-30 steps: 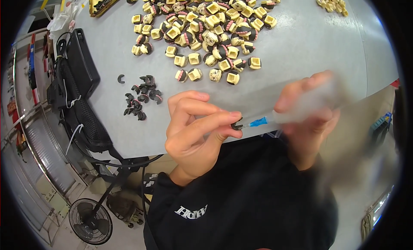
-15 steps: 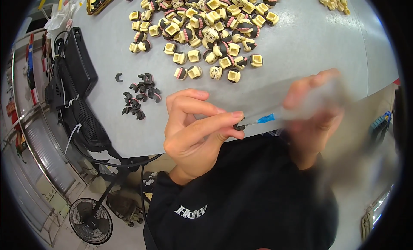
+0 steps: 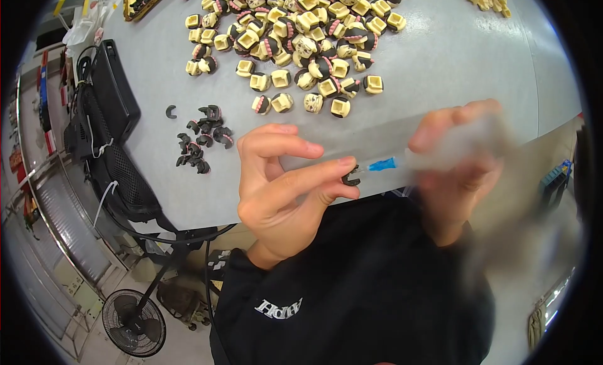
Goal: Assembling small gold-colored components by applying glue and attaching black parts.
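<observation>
Between the thumb and fingertip of my left hand [image 3: 282, 192] is a small black curved piece [image 3: 352, 178], pinched near the table's front edge. My right hand [image 3: 461, 183] wraps round a translucent dispenser bottle [image 3: 449, 150], both smeared by a blurred patch in the view. From the bottle a blue needle tip [image 3: 382, 164] points left, its thin needle at the upper side of the black piece; whether they touch I cannot tell. Several like black pieces, some with pink edging, lie in a small pile [image 3: 204, 136] left of my left hand.
Many cream and black figure heads [image 3: 304, 44] with square hollows spread over the grey table [image 3: 433, 63]. Small cream parts [image 3: 488, 2] sit at the far right, a yellow tray [image 3: 141, 2] at the far left. A black device [image 3: 117, 88] with cables lines the left edge; a fan [image 3: 134, 322] stands below.
The needle tip has shifted slightly up and left along the black piece. That piece has turned a little in my left fingertips, and more of it shows below the finger.
</observation>
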Action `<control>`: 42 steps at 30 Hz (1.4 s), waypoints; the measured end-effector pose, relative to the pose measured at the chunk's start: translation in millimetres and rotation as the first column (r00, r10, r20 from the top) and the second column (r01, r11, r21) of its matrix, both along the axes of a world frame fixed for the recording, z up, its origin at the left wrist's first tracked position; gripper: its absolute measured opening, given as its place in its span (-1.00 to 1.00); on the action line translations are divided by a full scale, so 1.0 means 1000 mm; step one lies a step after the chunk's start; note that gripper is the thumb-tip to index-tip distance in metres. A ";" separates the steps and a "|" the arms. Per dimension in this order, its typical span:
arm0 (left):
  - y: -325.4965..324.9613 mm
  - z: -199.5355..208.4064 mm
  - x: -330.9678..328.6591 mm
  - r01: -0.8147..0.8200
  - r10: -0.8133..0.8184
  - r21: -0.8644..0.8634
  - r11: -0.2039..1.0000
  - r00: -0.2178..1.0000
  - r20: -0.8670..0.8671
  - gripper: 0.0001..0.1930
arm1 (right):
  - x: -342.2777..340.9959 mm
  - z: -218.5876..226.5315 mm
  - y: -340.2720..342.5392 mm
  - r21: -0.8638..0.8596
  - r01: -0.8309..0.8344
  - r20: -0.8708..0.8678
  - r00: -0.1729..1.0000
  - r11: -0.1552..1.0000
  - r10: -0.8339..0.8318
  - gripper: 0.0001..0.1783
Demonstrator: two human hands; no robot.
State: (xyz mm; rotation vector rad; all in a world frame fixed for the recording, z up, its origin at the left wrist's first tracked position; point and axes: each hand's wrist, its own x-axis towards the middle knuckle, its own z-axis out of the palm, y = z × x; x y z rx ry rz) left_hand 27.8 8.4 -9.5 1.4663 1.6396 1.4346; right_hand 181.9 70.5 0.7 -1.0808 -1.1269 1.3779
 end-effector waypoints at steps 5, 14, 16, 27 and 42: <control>-0.001 0.000 -0.003 0.022 -0.022 -0.001 1.000 0.999 0.041 -0.68 | 0.017 -0.016 -0.001 0.059 -0.009 -0.081 0.997 0.998 0.013 -0.42; -0.002 -0.002 -0.004 0.005 -0.020 0.068 0.998 0.974 0.224 -0.69 | 0.030 -0.010 0.030 0.357 0.149 -0.210 0.975 0.922 -0.077 -0.58; -0.002 -0.001 -0.003 -0.005 -0.005 0.038 0.999 0.971 0.241 -0.70 | 0.039 -0.008 0.033 0.415 0.111 -0.044 0.994 0.903 -0.102 -0.59; -0.004 0.002 -0.002 -0.023 0.018 0.028 0.999 0.987 0.160 -0.72 | 0.061 -0.005 0.046 0.267 -0.142 0.403 0.915 0.953 0.024 -0.49; -0.005 0.002 0.001 -0.061 0.055 0.047 0.997 0.991 0.120 -0.73 | 0.076 0.018 0.144 0.463 -0.572 0.882 0.371 0.677 -0.290 -0.80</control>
